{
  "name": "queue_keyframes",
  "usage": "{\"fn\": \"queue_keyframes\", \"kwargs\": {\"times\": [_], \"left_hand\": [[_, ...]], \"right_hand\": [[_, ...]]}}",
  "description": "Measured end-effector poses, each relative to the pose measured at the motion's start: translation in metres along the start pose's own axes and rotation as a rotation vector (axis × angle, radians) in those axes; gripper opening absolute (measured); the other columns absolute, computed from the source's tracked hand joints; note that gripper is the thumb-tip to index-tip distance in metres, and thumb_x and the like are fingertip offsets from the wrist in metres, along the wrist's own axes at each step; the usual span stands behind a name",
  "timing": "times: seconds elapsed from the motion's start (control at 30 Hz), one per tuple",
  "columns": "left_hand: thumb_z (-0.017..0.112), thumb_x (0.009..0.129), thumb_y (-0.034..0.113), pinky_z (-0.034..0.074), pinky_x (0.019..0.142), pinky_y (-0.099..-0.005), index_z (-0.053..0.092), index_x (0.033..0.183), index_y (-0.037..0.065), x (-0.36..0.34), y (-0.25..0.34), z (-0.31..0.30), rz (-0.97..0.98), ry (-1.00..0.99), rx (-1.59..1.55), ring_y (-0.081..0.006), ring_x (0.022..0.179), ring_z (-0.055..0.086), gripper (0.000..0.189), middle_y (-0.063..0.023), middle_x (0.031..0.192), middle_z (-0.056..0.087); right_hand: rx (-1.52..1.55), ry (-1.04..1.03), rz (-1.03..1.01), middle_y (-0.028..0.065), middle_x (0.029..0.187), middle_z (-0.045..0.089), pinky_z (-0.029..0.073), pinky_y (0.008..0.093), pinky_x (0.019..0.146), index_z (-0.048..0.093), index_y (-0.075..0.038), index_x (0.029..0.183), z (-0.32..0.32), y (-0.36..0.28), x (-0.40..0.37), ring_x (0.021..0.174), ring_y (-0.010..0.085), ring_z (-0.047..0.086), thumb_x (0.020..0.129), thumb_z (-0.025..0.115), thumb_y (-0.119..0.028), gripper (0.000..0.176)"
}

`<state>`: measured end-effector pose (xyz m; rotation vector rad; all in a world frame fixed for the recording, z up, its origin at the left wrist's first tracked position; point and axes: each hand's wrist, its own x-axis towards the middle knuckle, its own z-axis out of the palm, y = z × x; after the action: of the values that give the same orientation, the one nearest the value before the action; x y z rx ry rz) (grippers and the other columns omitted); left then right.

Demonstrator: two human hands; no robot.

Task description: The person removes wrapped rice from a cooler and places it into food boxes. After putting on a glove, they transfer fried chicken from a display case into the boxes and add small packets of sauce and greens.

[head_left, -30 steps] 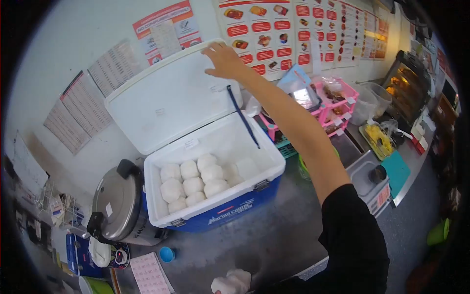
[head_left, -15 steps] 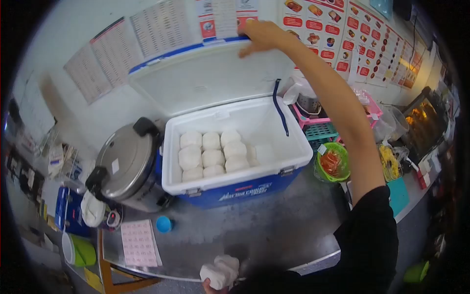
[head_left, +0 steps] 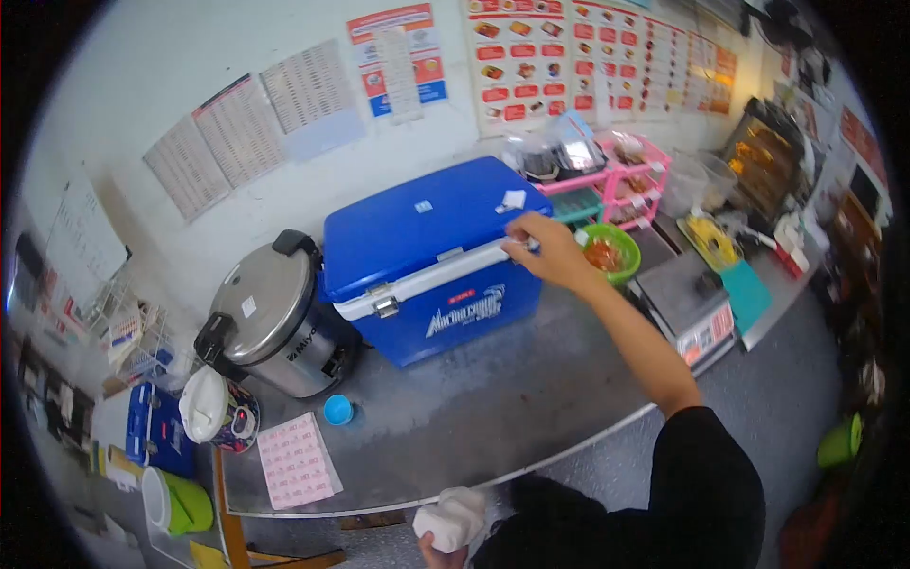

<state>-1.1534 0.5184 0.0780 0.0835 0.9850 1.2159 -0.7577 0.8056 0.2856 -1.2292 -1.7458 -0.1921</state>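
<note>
The blue and white cooler box [head_left: 455,275] stands on the metal counter with its lid down. At its front right corner, by the latch, is my right hand [head_left: 545,248], its fingers bent against the edge; what they grip there is too small to make out. My left hand [head_left: 442,554], low in the view and partly cut off by the frame, holds white wrapped packets [head_left: 449,519] near the counter's front edge. Some fingers of that hand are hidden under the packets.
A large steel pot [head_left: 275,318] stands left of the cooler. On the counter [head_left: 474,417] lie a blue cup [head_left: 338,410] and pink printed paper [head_left: 296,460]. To the right are a green basket [head_left: 621,256], pink racks [head_left: 637,180] and a scale [head_left: 684,294].
The cooler's lid has come down from upright, hiding the white bundles inside. My right hand has moved down from the lid's top edge to the front latch. The view has shifted.
</note>
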Motion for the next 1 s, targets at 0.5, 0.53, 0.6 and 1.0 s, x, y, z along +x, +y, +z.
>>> {"fn": "queue_keyframes", "kwargs": {"times": [0.5, 0.53, 0.6, 1.0], "left_hand": [[0.066, 0.077, 0.035, 0.04, 0.102, -0.0512, 0.042, 0.136, 0.012, 0.0, -0.121, 0.059, -0.614, -0.571, 0.803, -0.0336, 0.122, 0.049, 0.068, -0.0145, 0.134, 0.049], [0.066, 0.076, 0.036, 0.04, 0.103, -0.0516, 0.041, 0.137, 0.012, 0.001, -0.136, 0.068, -0.649, -0.636, 0.866, -0.034, 0.123, 0.049, 0.07, -0.0146, 0.135, 0.049], [0.067, 0.074, 0.036, 0.039, 0.105, -0.0526, 0.04, 0.138, 0.012, -0.006, -0.181, 0.094, -0.723, -0.746, 0.972, -0.0346, 0.124, 0.048, 0.073, -0.0146, 0.135, 0.049], [0.075, 0.061, 0.042, 0.048, 0.097, -0.0509, 0.048, 0.132, 0.014, -0.142, -0.556, 0.254, -1.471, -1.062, 0.972, -0.0323, 0.109, 0.059, 0.081, -0.0108, 0.123, 0.057]], "right_hand": [[-0.458, -0.231, 2.413, 0.0203, 0.089, 0.07, 0.052, 0.0469, 0.08, 0.073, -0.002, 0.092, -0.209, -0.261, -0.915, 0.087, 0.0362, 0.068, 0.079, 0.063, -0.038, 0.039], [-0.408, -0.024, 2.544, 0.0187, 0.086, 0.071, 0.053, 0.0456, 0.078, 0.073, -0.004, 0.091, -0.212, -0.276, -0.928, 0.085, 0.0346, 0.069, 0.078, 0.063, -0.035, 0.035], [-0.407, 0.088, 2.448, 0.0164, 0.079, 0.071, 0.053, 0.0439, 0.073, 0.073, -0.003, 0.087, -0.217, -0.282, -0.945, 0.078, 0.0304, 0.069, 0.08, 0.064, -0.033, 0.032], [0.525, 1.202, 1.732, 0.0121, 0.099, 0.067, 0.055, 0.036, 0.079, 0.061, 0.0, 0.114, -0.39, -0.177, -0.738, 0.089, 0.0197, 0.066, 0.099, 0.053, -0.031, 0.035]]}}
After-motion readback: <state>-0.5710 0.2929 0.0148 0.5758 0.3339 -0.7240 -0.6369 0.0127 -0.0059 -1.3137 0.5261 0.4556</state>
